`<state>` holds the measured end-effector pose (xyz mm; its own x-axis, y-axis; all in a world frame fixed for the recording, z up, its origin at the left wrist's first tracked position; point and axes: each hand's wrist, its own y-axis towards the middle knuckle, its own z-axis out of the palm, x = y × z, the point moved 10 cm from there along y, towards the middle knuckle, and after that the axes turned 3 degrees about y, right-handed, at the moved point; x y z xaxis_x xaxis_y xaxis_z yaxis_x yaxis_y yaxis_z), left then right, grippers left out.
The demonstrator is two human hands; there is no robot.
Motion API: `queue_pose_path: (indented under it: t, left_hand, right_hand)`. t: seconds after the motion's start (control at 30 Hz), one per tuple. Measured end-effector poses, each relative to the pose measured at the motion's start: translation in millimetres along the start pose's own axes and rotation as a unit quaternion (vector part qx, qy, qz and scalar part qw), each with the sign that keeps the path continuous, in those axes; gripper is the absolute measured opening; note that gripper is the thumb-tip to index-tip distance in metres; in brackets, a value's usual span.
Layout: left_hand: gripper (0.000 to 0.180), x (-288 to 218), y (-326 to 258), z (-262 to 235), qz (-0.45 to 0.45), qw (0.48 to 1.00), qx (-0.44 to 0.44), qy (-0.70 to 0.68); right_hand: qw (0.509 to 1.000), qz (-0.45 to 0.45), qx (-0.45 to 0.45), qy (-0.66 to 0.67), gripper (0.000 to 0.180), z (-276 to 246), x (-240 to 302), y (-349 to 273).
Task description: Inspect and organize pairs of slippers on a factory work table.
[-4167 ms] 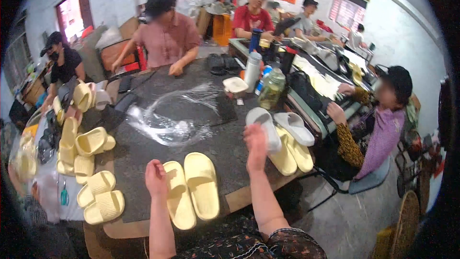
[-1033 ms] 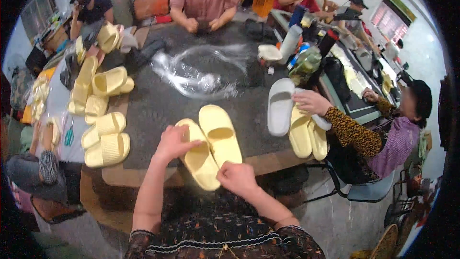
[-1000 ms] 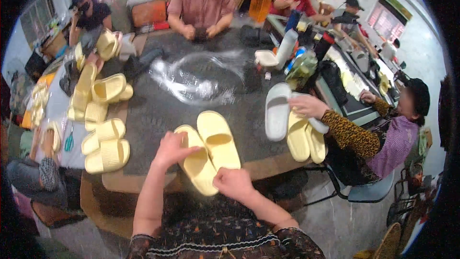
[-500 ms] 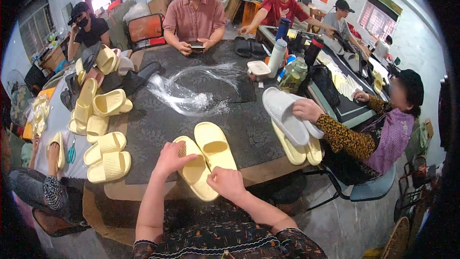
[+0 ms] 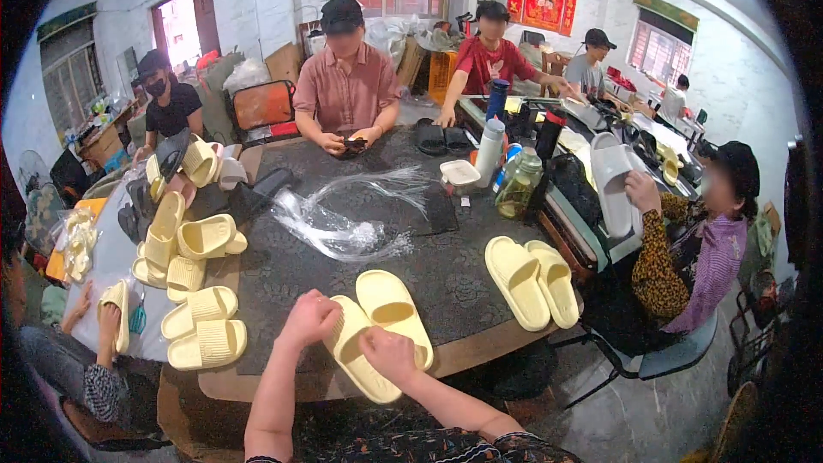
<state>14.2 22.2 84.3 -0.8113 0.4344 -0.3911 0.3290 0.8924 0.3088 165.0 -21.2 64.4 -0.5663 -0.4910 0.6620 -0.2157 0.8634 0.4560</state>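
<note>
Left hand (image 5: 311,321) and right hand (image 5: 391,356) curl at yellow slippers (image 5: 394,310), grip unclear. Handling seems unfinished; another pair (image 5: 519,281) lies apart, matched.

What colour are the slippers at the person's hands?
Pale yellow slippers, best seen in the head view.

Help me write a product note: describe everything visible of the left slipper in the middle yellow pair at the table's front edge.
The left slipper is pale yellow and backless, of matte, foam-like look, with a broad band across the front. It lies sole down beside its mate, toe toward the table's middle, heel at the near edge. The left grip appears to touch the band's left side; the right grip hides part of the slipper's right edge.
</note>
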Motion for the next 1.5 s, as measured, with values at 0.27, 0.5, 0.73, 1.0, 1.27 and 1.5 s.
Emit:
queue_pose_path:
  t: [0.27, 0.5, 0.73, 1.0, 1.27, 1.5]
  left_hand:
    - [0.017, 9, -19, -6, 0.040, 0.995, 0.002, 0.090]
    - [0.006, 11, -27, -13, 0.023, 0.997, 0.001, 0.073]
    - [0.008, 57, -34, -31, -0.163, 0.966, -0.194, -0.047]
    - [0.009, 127, -35, 31, -0.281, 0.809, -0.201, -0.476]
    - [0.012, 119, -46, 48, -0.339, 0.653, -0.241, -0.633]
    - [0.014, 108, -43, 75, -0.309, 0.514, -0.210, -0.772]
  right_hand:
    - [0.998, 0.046, 0.012, 0.043, 0.019, 6, -13, 2]
    - [0.997, 0.058, 0.035, 0.021, 0.021, 7, -13, 2]
    - [0.982, 0.114, 0.139, 0.051, 0.025, -12, -25, -5]
    - [0.956, 0.227, 0.076, 0.172, 0.020, -82, -108, -20]
    - [0.887, 0.317, 0.047, 0.332, 0.016, -110, -139, -19]
    - [0.751, 0.291, -0.036, 0.591, 0.014, -83, -127, -21]
